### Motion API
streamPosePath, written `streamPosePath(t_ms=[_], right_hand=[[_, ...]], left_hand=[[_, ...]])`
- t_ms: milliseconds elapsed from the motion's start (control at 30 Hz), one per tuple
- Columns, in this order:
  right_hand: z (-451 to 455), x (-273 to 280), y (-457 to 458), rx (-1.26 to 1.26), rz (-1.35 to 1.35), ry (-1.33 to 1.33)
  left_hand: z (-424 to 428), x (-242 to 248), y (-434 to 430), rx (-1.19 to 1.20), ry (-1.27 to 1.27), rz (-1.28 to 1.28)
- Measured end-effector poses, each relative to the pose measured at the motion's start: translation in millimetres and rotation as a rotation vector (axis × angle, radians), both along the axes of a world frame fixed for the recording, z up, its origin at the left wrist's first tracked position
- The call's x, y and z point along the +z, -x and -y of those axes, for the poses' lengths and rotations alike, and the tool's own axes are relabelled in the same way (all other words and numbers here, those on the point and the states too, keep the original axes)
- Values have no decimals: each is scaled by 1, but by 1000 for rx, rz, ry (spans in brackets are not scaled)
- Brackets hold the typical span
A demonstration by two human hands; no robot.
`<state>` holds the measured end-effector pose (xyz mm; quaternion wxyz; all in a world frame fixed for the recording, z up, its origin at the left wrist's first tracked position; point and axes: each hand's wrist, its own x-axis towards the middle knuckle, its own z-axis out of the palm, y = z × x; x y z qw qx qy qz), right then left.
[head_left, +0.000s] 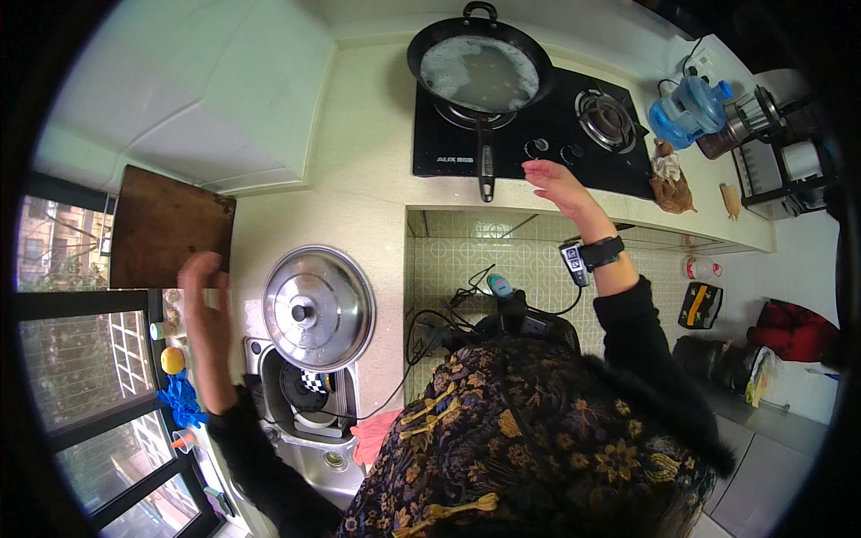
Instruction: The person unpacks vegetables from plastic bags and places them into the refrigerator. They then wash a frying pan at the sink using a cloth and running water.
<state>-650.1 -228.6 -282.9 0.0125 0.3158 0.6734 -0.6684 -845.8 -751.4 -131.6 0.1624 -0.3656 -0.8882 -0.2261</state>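
My left hand [203, 296], blurred, hovers at the lower edge of a dark wooden cutting board [168, 222] that leans by the window. Nothing shows in its grasp. A steel pot lid [340, 289] with a black knob lies to its right, partly over the sink. My right hand [555, 185] is held over the front edge of the black gas cooktop [437, 151], empty, near the control knobs [537, 146]. Left of it juts the handle [485, 165] of a black wok [471, 28]. Cloudy, foamy liquid [481, 74] fills much of the wok, which sits on the left burner.
Dishes lie in the steel sink [303, 464], with a pink cloth [377, 434] at its edge. A second burner [605, 121], a blue water jug [693, 111] and a brown bag [671, 185] are at right. A cable [397, 390] runs from my body towards the sink.
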Motion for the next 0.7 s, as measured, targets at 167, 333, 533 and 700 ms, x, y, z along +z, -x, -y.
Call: streamPosePath(t_ms=[167, 333, 533, 700], right_hand=[[-46, -19, -8, 179, 142, -33], [-134, -33, -26, 149, 86, -70], [-234, -63, -84, 39, 114, -68], [-311, -86, -136, -122, 123, -534]], left_hand=[[-72, -47, -77, -43, 172, 445], [-129, -104, -113, 116, 182, 722], [-252, -142, -118, -2, -142, 880], [-330, -138, -110, -114, -121, 750]])
